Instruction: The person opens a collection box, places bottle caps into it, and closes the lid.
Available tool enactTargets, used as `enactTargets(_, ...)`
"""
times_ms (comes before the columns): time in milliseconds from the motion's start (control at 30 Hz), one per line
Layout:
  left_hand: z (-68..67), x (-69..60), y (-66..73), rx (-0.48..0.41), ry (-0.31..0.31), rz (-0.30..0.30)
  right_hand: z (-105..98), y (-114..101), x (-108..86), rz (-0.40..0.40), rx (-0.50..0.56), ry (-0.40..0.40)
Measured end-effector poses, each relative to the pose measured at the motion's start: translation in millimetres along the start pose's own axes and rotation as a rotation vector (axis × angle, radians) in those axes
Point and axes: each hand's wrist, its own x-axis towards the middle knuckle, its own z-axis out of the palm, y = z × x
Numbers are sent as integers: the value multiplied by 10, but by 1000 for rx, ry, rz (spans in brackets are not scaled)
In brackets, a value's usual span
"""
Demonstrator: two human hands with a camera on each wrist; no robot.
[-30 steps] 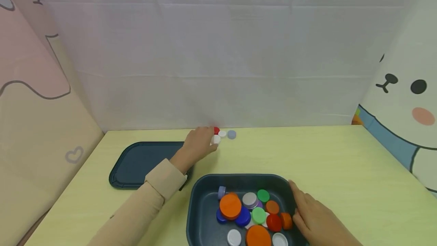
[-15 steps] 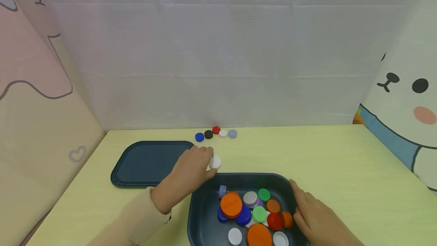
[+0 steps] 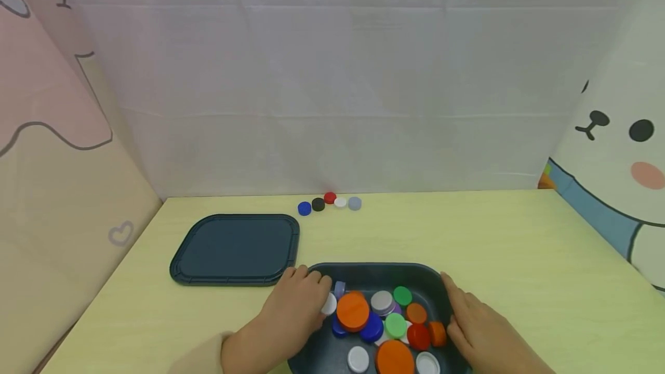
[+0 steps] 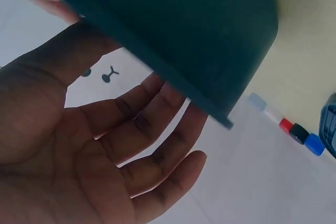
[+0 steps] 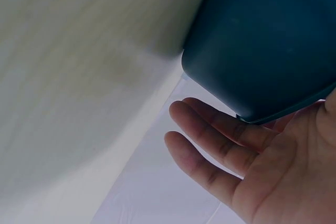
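Note:
My left hand (image 3: 296,307) reaches over the left rim of a dark blue-grey bin (image 3: 312,345). It pinches a white bottle cap (image 3: 329,304) just inside the rim. In the left wrist view, the fingertips pass behind the bin's edge, so the cap is hidden there. Along the bin's right rim rests my right hand (image 3: 480,328), its thumb at the edge and its fingers outside. The right wrist view shows those fingers (image 5: 210,140) loosely extended beside the wall. Inside the bin lie several caps, among them a large orange cap (image 3: 352,311) and a red cap (image 3: 418,337).
A dark flat tray (image 3: 236,250) lies on the yellow table, left of the bin. Near the back edge sit a blue cap (image 3: 304,208), a black cap (image 3: 318,204), a red cap (image 3: 329,197), a white cap (image 3: 340,202) and a pale blue cap (image 3: 355,204).
From the row of caps at the back, my left hand has drawn a white cap toward me and over the bin's left side. My right hand has stayed at the rim.

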Motion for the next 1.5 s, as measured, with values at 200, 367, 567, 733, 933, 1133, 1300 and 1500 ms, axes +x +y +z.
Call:
enactTargets(200,154,-14,39,103,35,33,-6,-4,5,23,11,-39)
enactTargets(367,250,-7,61,182,81,36,-18,-13,6,29,23,-47)
enactTargets(567,310,10,73,226,89,25,-20,-11,5,40,36,-63)
enactTargets(733,325,10,86,226,70,20,-21,-17,7,44,37,-62)
enactTargets(933,247,6,57,177,78,37,-20,-24,10,48,39,-65)
enactTargets(1133,60,14,-39,-3,89,52,-15,-23,13,49,28,-64)
enactTargets(1300,-96,63,-135,-83,196,25,-11,-18,12,46,31,-58)
enactTargets(1500,-112,277,-323,-147,318,-43,-8,-14,11,47,29,-60)
